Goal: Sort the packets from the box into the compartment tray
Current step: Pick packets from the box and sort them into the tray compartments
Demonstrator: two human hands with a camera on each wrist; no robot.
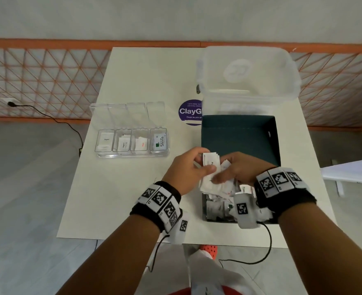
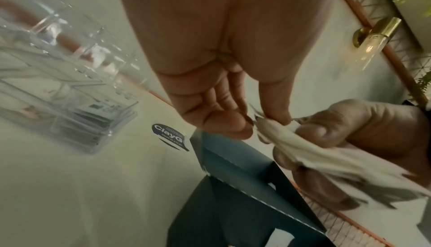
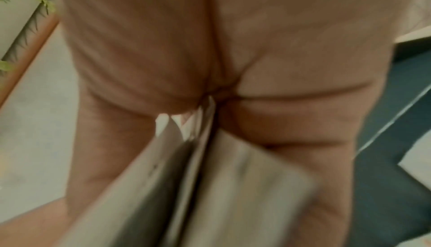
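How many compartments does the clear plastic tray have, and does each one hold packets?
4, side by side in the clear plastic compartment tray; each holds white packets, the rightmost a Stevia packet.

Packets point(image 1: 211, 167): white, dark print. Box point(image 1: 239, 137): dark teal inside. Tray point(image 1: 131, 143), left of centre: clear; its rightmost packet carries green and white. Sticker point(image 1: 188, 112): purple, white lettering. Wristbands point(image 1: 160, 201): black, with black-and-white square markers. Table point(image 1: 133, 81): white.
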